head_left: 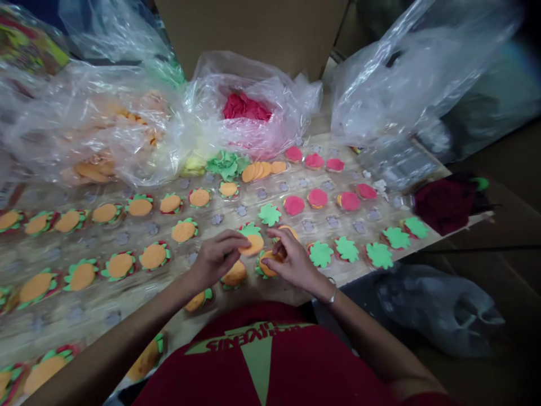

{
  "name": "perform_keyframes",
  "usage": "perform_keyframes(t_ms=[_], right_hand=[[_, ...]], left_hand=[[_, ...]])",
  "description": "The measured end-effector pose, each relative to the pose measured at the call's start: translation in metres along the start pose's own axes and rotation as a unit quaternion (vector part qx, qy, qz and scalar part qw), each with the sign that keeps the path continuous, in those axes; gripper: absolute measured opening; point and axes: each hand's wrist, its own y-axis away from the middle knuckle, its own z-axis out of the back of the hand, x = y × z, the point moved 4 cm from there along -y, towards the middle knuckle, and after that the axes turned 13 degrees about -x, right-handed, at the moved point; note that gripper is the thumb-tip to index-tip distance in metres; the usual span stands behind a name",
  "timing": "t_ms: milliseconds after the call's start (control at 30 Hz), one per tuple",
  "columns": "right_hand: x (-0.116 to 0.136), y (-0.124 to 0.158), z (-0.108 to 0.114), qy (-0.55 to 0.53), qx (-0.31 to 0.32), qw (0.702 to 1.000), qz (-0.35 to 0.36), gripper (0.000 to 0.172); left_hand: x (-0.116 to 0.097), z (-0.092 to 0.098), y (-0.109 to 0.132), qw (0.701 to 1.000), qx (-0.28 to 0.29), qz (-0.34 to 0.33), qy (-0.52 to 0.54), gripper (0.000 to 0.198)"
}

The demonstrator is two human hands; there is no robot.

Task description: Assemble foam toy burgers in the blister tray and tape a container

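Both hands, left hand (217, 256) pinching an orange disc (255, 244), right hand (291, 260) pinching another (269, 263), work over a wooden table (270, 287) crowded by clear plastic bags (406, 79).

Your 2 arms are bare to the edge of view, with no sleeves showing. Your right wrist wears a thin silvery bracelet (332, 293). Your dark red shirt (270, 366) carries pale green lettering above a green triangle.
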Motion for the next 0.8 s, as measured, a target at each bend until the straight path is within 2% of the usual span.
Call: perform_keyframes(t_ms=[67, 167, 267, 367, 467, 533, 600, 700, 800], right_hand=[[0.009, -0.005, -0.002, -0.052, 0.006, 0.998, 0.034, 0.042], [0.02, -0.01, -0.006, -0.075, 0.004, 0.993, 0.09, 0.02], [0.015, -0.015, -0.002, -0.077, 0.007, 0.995, 0.06, 0.012], [0.002, -0.016, 0.01, -0.001, 0.018, 0.999, 0.04, 0.013], [-0.009, -0.007, 0.014, 0.131, 0.087, 0.986, 0.055, 0.015], [-0.013, 0.002, 0.01, 0.2, 0.127, 0.969, 0.065, 0.019], [-0.013, 0.008, 0.005, 0.23, 0.139, 0.96, 0.073, 0.022], [-0.008, 0.009, 0.001, 0.202, 0.137, 0.967, 0.077, 0.011], [0.005, 0.003, 0.0, 0.071, 0.154, 0.984, 0.048, 0.014]], left_hand=[[-0.007, 0.001, 0.012, 0.995, -0.001, -0.086, -0.054, 0.021], [-0.006, 0.002, 0.021, 0.989, -0.009, -0.104, -0.107, 0.018], [-0.004, 0.002, 0.019, 0.994, -0.008, -0.062, -0.09, 0.012], [-0.001, 0.005, 0.009, 0.998, -0.043, 0.022, -0.047, 0.013], [0.004, 0.011, 0.001, 0.989, -0.094, 0.113, -0.031, 0.019], [0.008, 0.013, -0.001, 0.982, -0.099, 0.163, -0.013, 0.023], [0.012, 0.013, -0.001, 0.976, -0.089, 0.197, 0.002, 0.025], [0.015, 0.009, -0.001, 0.977, -0.069, 0.202, 0.017, 0.026], [0.015, 0.001, -0.001, 0.981, -0.043, 0.177, 0.061, 0.024]])
